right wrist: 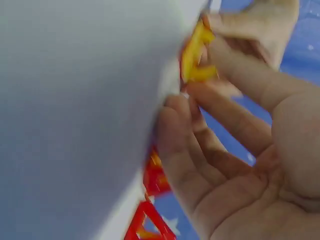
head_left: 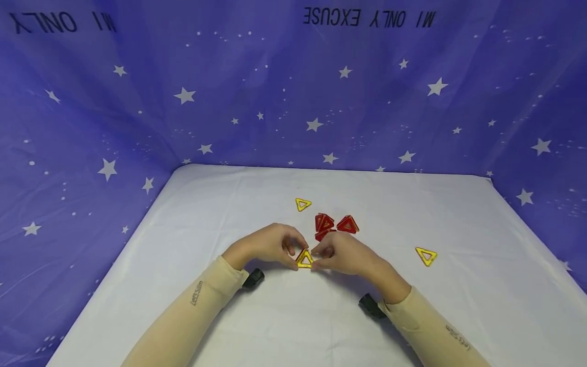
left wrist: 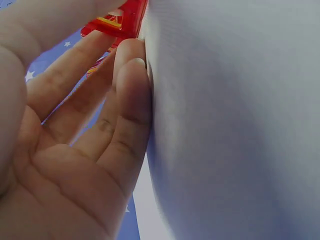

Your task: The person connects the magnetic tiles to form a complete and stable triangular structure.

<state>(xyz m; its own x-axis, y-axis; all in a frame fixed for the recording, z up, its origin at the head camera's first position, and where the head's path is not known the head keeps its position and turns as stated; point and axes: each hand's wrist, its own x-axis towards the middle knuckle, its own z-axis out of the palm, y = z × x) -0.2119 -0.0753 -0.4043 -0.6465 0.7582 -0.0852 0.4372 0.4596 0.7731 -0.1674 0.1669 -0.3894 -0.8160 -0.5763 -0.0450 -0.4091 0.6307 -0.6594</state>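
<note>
In the head view, a small piece made of yellow and red triangular tiles [head_left: 304,264] stands on the white table between the two hands. My left hand [head_left: 272,243] pinches it from the left with thumb and fingertips; in the left wrist view its red side [left wrist: 131,20] shows at the fingertips. From the right, my right hand [head_left: 349,254] pinches the same piece, whose yellow face [right wrist: 189,60] appears in the right wrist view. Just behind the right hand lie red triangular pieces [head_left: 324,222], partly hidden by it. Another red pyramid-like piece [head_left: 347,224] sits beside them.
One loose yellow triangle tile [head_left: 301,204] lies farther back, and another [head_left: 426,256] lies off to the right. The white-covered table [head_left: 220,204] meets a purple star-patterned cloth [head_left: 257,92] at the back and sides.
</note>
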